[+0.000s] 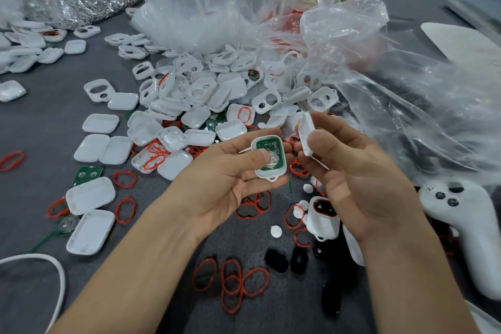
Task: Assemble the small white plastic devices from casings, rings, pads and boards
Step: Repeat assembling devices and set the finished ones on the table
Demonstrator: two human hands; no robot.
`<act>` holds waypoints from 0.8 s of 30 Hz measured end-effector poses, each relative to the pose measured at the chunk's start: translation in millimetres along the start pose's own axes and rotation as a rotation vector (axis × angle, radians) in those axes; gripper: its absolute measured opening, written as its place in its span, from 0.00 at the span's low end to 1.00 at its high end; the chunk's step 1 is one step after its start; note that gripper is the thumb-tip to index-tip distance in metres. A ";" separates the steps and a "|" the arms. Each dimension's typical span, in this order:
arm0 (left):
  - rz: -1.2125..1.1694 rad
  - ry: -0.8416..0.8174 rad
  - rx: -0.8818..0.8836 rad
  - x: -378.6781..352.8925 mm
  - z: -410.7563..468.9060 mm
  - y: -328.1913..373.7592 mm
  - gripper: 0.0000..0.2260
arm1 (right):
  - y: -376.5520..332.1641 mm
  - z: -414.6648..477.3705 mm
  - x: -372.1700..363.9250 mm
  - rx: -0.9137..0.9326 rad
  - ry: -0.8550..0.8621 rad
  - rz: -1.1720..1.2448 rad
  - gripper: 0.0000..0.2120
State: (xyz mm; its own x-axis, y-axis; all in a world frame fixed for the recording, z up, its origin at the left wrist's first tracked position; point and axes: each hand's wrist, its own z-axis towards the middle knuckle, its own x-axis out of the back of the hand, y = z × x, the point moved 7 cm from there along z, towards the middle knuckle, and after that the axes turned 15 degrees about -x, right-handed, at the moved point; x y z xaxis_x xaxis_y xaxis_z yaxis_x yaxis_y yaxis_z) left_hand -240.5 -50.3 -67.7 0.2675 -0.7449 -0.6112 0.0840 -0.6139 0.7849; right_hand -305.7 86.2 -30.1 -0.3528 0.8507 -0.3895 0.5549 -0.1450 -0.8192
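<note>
White casing (268, 174) with green board (272, 144) inside, clasped in grip of left hand (227, 179); grip of right hand (360, 171) pinches white cover (307, 135) just beside.

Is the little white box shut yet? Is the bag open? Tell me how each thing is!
casing: open, held in the left hand
board: sitting inside the casing, thumb on it
cover: off, pinched on edge by the right hand
plastic bag: open, crumpled
red rings: loose on the table
</note>
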 end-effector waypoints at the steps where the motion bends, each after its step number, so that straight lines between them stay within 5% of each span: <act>1: 0.006 0.000 0.000 0.1 0.3 0.1 0.17 | 0.1 0.3 -0.3 0.000 -0.003 -0.002 0.27; 24: 0.108 0.077 -0.105 7.1 2.6 0.7 0.11 | 0.3 1.5 -1.2 0.019 -0.026 -0.001 0.25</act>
State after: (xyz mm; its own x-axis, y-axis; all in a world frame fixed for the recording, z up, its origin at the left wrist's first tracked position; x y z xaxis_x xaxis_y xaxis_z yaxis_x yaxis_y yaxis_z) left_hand -241.0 -56.8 -71.7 0.3531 -0.7802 -0.5164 0.1496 -0.4978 0.8543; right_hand -306.2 84.3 -30.5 -0.3729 0.8373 -0.3998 0.5401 -0.1544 -0.8273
